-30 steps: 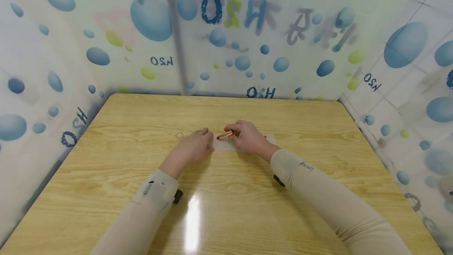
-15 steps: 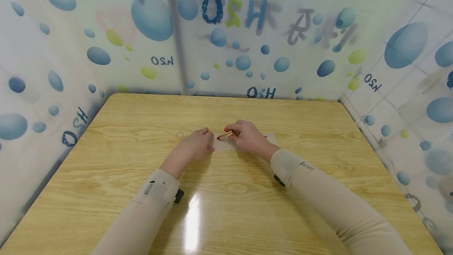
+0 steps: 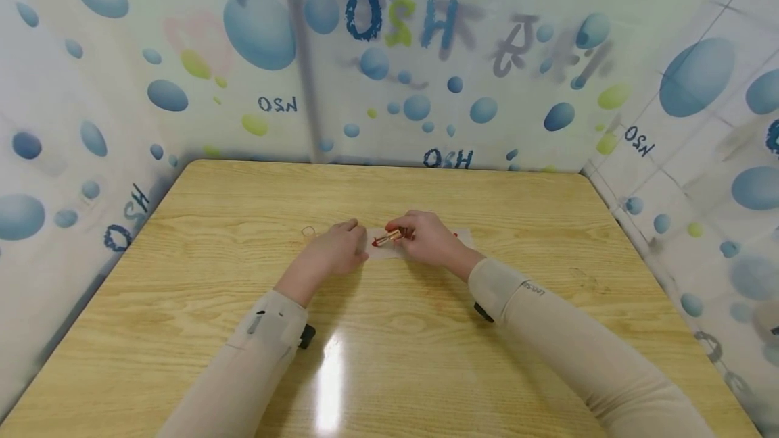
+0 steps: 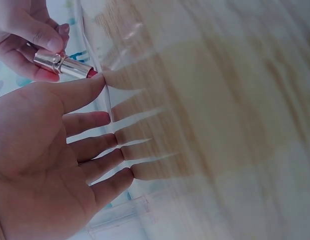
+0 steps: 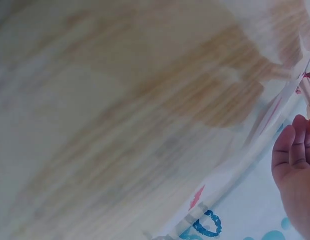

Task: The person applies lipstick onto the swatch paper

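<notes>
Between thumb and fingers, my right hand (image 3: 428, 238) pinches a lipstick (image 3: 389, 237) with a gold-coloured case and a red tip. The tip points left and down at a small white sheet of paper (image 3: 381, 251) on the table. My left hand (image 3: 337, 249) rests its fingertips at the paper's left edge, fingers fairly straight. In the left wrist view the lipstick (image 4: 69, 66) is held just beyond the left thumb (image 4: 82, 92). Red marks (image 3: 455, 234) show on the paper right of the right hand. Most of the paper lies hidden beneath that hand.
The wooden table (image 3: 395, 350) extends around both hands. A thin loop-shaped line (image 3: 309, 230) lies left of the left hand, and faint marks (image 3: 587, 280) show at the right. A curtain-like wall (image 3: 389, 86) with blue bubbles stands behind the table's far edge.
My right hand has shifted slightly toward me with the lipstick, whose tip now sits a little lower over the paper. The left hand keeps its place.
</notes>
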Motion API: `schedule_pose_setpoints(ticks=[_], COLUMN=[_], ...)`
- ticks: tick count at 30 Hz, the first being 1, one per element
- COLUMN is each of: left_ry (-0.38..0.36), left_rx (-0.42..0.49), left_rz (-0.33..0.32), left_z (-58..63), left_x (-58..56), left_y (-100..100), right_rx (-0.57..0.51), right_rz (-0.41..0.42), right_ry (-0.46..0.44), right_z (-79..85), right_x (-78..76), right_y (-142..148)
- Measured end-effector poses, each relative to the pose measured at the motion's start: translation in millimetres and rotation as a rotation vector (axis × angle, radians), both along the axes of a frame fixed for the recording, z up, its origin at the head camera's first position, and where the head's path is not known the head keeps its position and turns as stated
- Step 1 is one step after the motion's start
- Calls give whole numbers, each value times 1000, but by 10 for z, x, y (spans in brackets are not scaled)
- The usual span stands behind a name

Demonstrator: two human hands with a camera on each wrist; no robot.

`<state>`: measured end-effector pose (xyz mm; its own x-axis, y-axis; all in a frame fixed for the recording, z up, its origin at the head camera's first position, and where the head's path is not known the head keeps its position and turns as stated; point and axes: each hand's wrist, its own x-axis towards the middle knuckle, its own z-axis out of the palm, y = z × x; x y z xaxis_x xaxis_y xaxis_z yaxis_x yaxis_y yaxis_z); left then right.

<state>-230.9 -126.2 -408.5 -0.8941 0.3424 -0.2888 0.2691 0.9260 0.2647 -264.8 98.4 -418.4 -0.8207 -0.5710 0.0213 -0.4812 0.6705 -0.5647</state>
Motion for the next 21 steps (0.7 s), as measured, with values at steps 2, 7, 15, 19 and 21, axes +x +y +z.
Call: schedule_pose_setpoints(ticks=[2, 7, 15, 19, 21], left_ry=[0, 2, -3, -6, -5], left_rx=[-1, -4, -9, -5, -5], left_rz=[0, 1, 5, 7, 6], left_z=[-6, -8, 13, 18, 18], left_x=[-2, -1, 12, 14, 13], left_y=[-1, -1, 9, 9, 8], right_rx=[-7, -16, -32, -42, -40], right_rz=[7, 5, 22, 26, 27], right_ry=[4, -3, -4, -25, -28], right_z=[1, 9, -7, -12, -7], right_x=[17, 58, 89, 108, 121], right_y=[9, 28, 68, 82, 85])
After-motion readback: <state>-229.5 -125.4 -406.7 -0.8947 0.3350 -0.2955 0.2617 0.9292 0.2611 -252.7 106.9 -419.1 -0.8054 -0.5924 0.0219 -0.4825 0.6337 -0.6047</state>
